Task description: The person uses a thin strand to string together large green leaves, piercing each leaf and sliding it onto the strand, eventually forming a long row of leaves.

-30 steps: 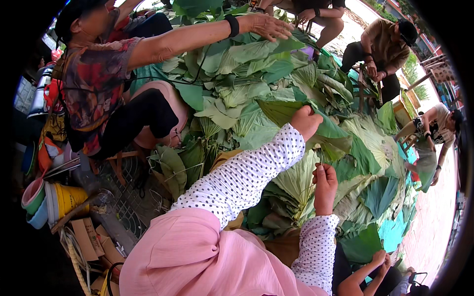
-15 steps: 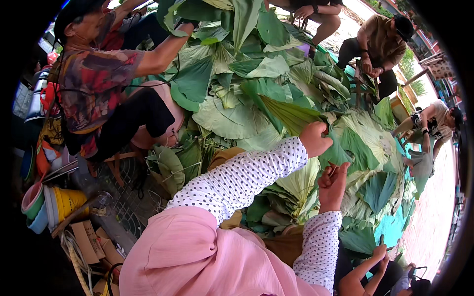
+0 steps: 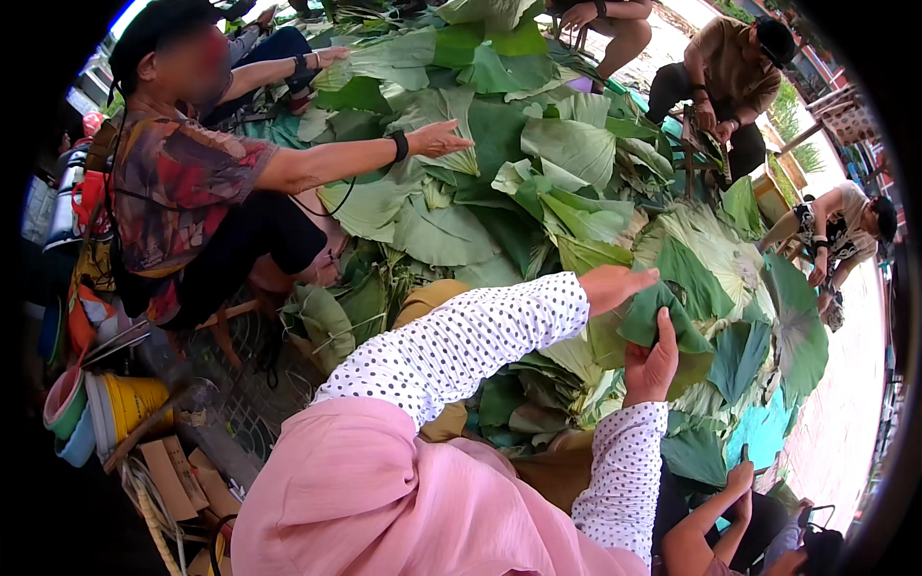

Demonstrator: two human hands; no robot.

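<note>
A large folded green leaf [image 3: 672, 331] is held between both my hands, above a wide heap of big green leaves [image 3: 538, 182]. My left hand [image 3: 615, 286], on a white dotted sleeve, grips the leaf's upper left edge. My right hand [image 3: 651, 370] holds it from below, with the thumb up against its face. A pink cloth [image 3: 384, 499] on me covers the lower middle of the view.
A person in a patterned shirt [image 3: 173, 192] sits at the left, one hand [image 3: 437, 142] stretched over the heap. Other people sit at the top right [image 3: 730, 67] and at the right [image 3: 845, 221]. Someone's hands [image 3: 735, 480] show at the bottom right. A yellow bucket [image 3: 130, 403] and cardboard [image 3: 173, 475] lie at the lower left.
My two hands have come closer together, and the long leaf is now folded between them. The person at the left has drawn the outstretched arm back toward the near side of the heap.
</note>
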